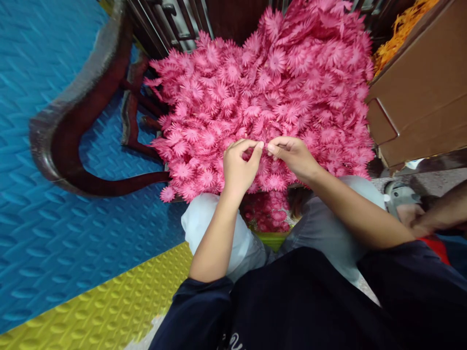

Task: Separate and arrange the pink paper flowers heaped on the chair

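Note:
A thick heap of pink artificial flowers (233,92) with thin, pointed petals covers the seat of a dark wooden chair. Over the near part of this heap, my left hand (242,158) pinches thumb against forefinger. My right hand (291,153) pinches in the same way just to its right, the fingertips of both hands a small gap apart. Whatever lies in either pinch is too small to make out. Pink flowers surround both hands below and behind.
The chair's curved armrest (58,126) juts out at left over a blue textured mat (54,243) with a yellow strip (120,296). At right stands a cardboard box (423,92) beside orange strands (397,36). Another person's hand (414,218) shows at the right edge.

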`<state>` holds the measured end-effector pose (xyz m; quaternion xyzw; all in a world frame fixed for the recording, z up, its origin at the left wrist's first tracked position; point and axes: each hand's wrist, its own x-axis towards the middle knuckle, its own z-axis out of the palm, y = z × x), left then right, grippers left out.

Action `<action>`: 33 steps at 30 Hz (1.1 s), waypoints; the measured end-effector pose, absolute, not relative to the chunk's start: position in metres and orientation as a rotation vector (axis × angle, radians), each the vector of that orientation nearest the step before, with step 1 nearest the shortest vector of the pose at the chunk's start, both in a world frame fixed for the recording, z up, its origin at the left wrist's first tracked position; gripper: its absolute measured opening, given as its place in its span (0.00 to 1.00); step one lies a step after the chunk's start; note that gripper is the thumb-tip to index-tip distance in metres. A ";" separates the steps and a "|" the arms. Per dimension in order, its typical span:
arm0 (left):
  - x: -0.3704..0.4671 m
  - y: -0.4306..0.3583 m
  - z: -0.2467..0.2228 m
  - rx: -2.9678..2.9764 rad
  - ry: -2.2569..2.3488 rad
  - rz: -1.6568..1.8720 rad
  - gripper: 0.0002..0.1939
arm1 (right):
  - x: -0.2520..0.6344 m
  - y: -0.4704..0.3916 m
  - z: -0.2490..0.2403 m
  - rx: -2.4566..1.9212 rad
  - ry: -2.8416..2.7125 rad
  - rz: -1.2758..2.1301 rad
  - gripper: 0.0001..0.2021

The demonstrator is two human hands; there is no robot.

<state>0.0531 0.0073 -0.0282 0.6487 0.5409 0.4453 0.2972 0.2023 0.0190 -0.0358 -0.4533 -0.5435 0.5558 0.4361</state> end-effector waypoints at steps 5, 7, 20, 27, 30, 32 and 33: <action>0.049 0.011 -0.032 1.464 1.226 1.162 0.10 | 0.204 0.018 -0.035 -1.082 -1.385 1.380 0.20; 0.048 0.012 -0.035 1.402 1.184 1.162 0.08 | 0.204 0.018 -0.034 -1.088 -1.395 1.387 0.20; 0.050 0.011 -0.031 1.465 1.342 1.162 0.01 | 0.204 0.021 -0.032 -1.112 -1.400 1.447 0.19; 0.056 0.009 -0.036 1.505 1.363 1.221 0.02 | 0.205 0.022 -0.032 -1.100 -1.393 1.435 0.18; 0.057 0.008 -0.036 1.487 1.389 1.254 0.03 | 0.205 0.022 -0.033 -1.108 -1.379 1.433 0.17; 0.058 0.008 -0.035 1.467 1.402 1.268 0.03 | 0.206 0.022 -0.033 -1.113 -1.373 1.436 0.17; 0.058 0.008 -0.035 1.457 1.403 1.271 0.04 | 0.206 0.022 -0.034 -1.113 -1.372 1.439 0.16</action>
